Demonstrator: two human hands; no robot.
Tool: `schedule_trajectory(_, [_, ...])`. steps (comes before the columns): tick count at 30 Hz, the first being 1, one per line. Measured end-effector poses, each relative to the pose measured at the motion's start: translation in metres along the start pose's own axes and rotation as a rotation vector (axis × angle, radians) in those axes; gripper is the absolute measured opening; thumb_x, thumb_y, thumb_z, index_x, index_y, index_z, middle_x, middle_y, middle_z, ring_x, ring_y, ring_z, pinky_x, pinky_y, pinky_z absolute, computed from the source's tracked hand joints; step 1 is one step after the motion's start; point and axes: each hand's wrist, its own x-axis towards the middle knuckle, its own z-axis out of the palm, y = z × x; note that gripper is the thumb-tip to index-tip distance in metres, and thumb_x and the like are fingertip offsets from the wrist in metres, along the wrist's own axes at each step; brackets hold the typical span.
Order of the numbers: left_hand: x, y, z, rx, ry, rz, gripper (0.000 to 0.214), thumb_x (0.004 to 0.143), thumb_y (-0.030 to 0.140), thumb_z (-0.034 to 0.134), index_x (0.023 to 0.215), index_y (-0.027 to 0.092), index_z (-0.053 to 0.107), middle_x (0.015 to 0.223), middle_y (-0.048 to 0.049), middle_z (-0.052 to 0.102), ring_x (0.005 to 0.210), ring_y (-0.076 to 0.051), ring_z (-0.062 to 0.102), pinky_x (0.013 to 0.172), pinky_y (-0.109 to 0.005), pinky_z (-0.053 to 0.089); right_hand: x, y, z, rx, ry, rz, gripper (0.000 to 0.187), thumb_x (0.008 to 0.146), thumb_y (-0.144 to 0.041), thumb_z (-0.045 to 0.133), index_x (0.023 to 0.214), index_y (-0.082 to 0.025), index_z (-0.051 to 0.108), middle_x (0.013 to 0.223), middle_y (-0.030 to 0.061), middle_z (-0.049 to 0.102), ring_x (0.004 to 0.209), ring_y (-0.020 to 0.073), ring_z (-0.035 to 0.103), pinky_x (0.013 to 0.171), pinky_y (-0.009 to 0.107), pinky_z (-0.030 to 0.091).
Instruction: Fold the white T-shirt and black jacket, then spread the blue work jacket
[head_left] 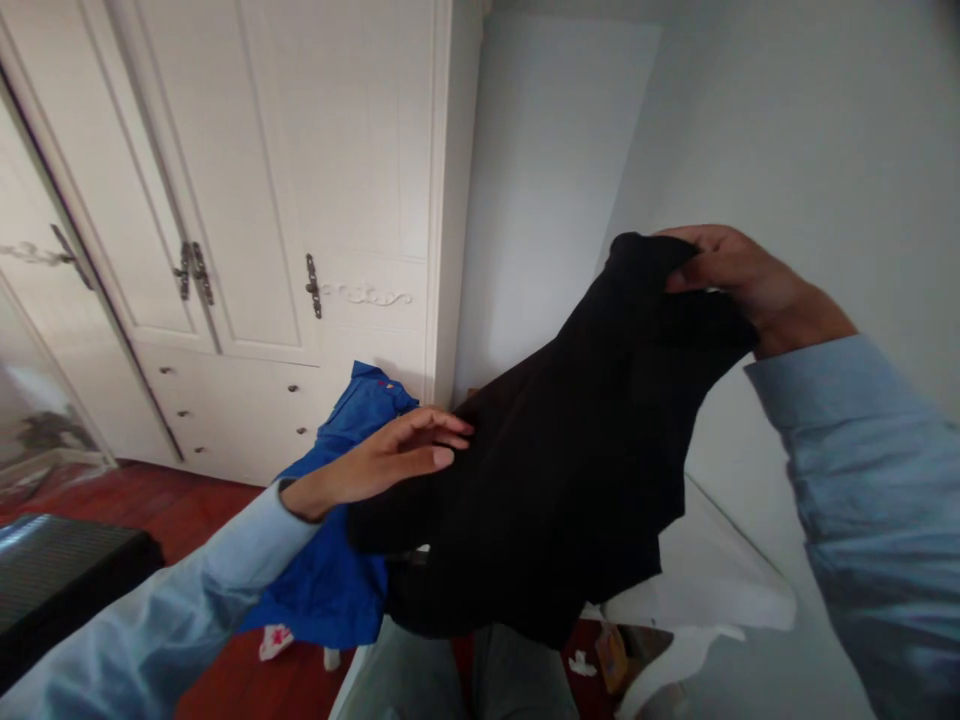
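Note:
A black garment (555, 450) hangs in front of me, lifted at its upper right end; its exact kind is hard to make out. My right hand (731, 275) pinches that upper end between thumb and fingers. My left hand (397, 455) lies at the garment's left side with the fingers stretched out and the thumb apart, its fingertips touching or just beside the dark cloth. Behind my left forearm is a blue garment (330, 590) with a collar-like edge at the top, partly covered by the black cloth.
A white wardrobe (360, 180) with dark handles and drawers stands ahead on the left. At lower left is a black ridged case (67, 580) on the red floor (217, 515). A white piece of furniture (720, 570) with a curved leg stands at right, against the wall (825, 150).

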Motion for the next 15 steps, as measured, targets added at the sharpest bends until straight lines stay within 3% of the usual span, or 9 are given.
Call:
schedule_trajectory(3, [0.015,-0.021,0.018,0.236,0.022,0.149,0.081,0.080,0.038,0.075,0.151,0.027,0.036,0.155,-0.0121,0.044,0.142,-0.028,0.044,0.115,-0.048,0.043,0.008,-0.010,0.021,0.178,-0.203,0.057,0.036,0.082,-0.001,0.051,0.115,0.002,0.066,0.089,0.0090,0.076,0.060,0.0057,0.067,0.061,0.014,0.045])
schedule_trajectory(5, [0.025,-0.036,0.024,0.491,0.152,0.243,0.093,0.078,0.032,0.076,0.156,0.024,0.026,0.165,-0.0134,0.025,0.152,-0.030,0.024,0.124,-0.054,0.026,0.014,-0.013,0.029,0.225,-0.377,0.060,0.037,0.078,-0.003,0.056,0.113,0.001,0.066,0.083,0.0066,0.076,0.064,0.0091,0.068,0.061,0.015,0.048])
schedule_trajectory(7, [0.034,-0.050,0.026,0.628,0.244,0.293,0.095,0.077,0.028,0.075,0.157,0.021,0.024,0.166,-0.0150,0.020,0.154,-0.032,0.016,0.126,-0.057,0.018,0.020,-0.013,0.033,0.257,-0.495,0.052,0.037,0.073,-0.008,0.062,0.110,-0.001,0.067,0.082,0.0048,0.076,0.066,0.0110,0.069,0.062,0.015,0.050])
schedule_trajectory(9, [0.041,-0.064,0.029,0.547,0.173,0.274,0.099,0.075,0.028,0.077,0.158,0.021,0.022,0.164,-0.0161,0.027,0.152,-0.031,0.025,0.125,-0.055,0.024,0.025,-0.008,0.035,0.278,-0.551,0.044,0.039,0.069,-0.012,0.069,0.107,-0.005,0.068,0.084,0.0035,0.076,0.069,0.0121,0.070,0.064,0.016,0.052])
schedule_trajectory(12, [0.048,-0.089,0.040,0.228,-0.074,0.147,0.097,0.071,0.033,0.081,0.155,0.028,0.032,0.154,-0.0124,0.046,0.139,-0.030,0.047,0.112,-0.048,0.047,0.027,0.004,0.037,0.268,-0.598,0.062,0.046,0.068,-0.016,0.075,0.113,-0.009,0.068,0.092,0.0044,0.076,0.076,0.0142,0.071,0.071,0.020,0.056])
schedule_trajectory(15, [0.047,-0.113,0.056,0.053,-0.192,0.032,0.042,0.080,0.041,0.072,0.119,0.027,0.068,0.119,-0.0049,0.072,0.111,-0.029,0.067,0.092,-0.042,0.058,0.025,0.019,0.038,0.193,-0.690,0.123,0.053,0.070,-0.024,0.077,0.121,-0.010,0.066,0.101,0.0074,0.076,0.083,0.0169,0.072,0.076,0.024,0.058])
